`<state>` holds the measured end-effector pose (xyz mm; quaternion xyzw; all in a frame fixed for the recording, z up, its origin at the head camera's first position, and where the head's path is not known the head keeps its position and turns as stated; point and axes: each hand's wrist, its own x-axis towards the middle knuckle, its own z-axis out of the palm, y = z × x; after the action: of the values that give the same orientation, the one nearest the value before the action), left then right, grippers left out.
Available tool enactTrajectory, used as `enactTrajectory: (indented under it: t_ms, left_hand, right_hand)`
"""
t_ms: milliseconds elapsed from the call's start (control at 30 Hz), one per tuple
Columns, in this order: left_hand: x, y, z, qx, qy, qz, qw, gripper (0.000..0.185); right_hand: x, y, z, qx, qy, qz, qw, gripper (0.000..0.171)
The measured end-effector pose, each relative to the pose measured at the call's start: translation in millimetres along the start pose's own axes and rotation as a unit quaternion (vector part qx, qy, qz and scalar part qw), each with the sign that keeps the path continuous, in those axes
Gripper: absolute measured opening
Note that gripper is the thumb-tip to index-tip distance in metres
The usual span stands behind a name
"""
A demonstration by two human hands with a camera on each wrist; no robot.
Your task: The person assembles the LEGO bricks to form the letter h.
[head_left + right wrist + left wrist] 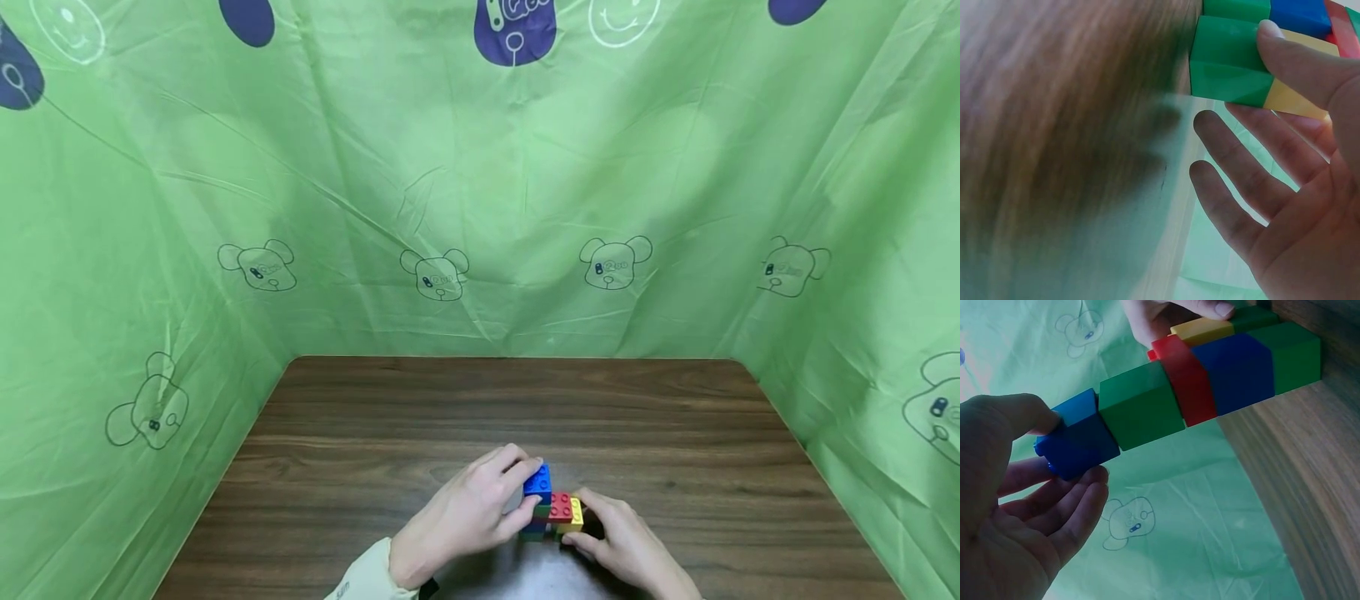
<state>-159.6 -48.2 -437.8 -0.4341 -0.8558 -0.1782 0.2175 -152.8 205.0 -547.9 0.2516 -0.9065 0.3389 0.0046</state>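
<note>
A toy brick build stands on the table. In the left wrist view, its tall column runs from a blue top brick (1085, 444) through a green brick (1141, 409), a red brick (1190, 384) and a lower blue brick (1238, 369) to a green base brick (1300, 359). My left hand (472, 510) pinches the top blue brick between thumb and fingers. Beside that column, a yellow brick (577, 514) sits above another green brick (1229, 59). My right hand (630, 546) holds this shorter stack, its thumb at the seam between yellow and green.
The dark wooden table (360, 417) carries the build near its front edge. Green cloth (525, 192) with printed bear faces encloses the back and both sides.
</note>
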Motion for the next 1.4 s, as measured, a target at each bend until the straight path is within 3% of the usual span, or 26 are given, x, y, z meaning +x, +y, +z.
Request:
enactTrajectory:
  t_ms: [467, 800, 1233, 1400]
  left_hand:
    - [8.1, 4.3, -8.2, 0.062, -0.022, 0.019, 0.9977, 0.035]
    - [13.9, 7.3, -9.0, 0.088, -0.062, 0.021, 0.9939, 0.037]
    - [11.1, -0.4, -8.1, 0.037, -0.034, 0.011, 0.9987, 0.033]
    - [13.9, -4.8, -5.5, -0.022, -0.05, -0.023, 0.9983, 0.028]
  right_hand:
    - [0.4, -0.5, 1.4, 0.005, 0.009, -0.014, 1.0, 0.033]
    - [1.5, 0.6, 4.6, 0.009, 0.021, -0.028, 0.999, 0.036]
    - [1.3, -1.9, 1.6, 0.024, 0.002, -0.014, 1.0, 0.031]
    - [0.1, -1.5, 0.9, 0.006, 0.005, -0.013, 1.0, 0.034]
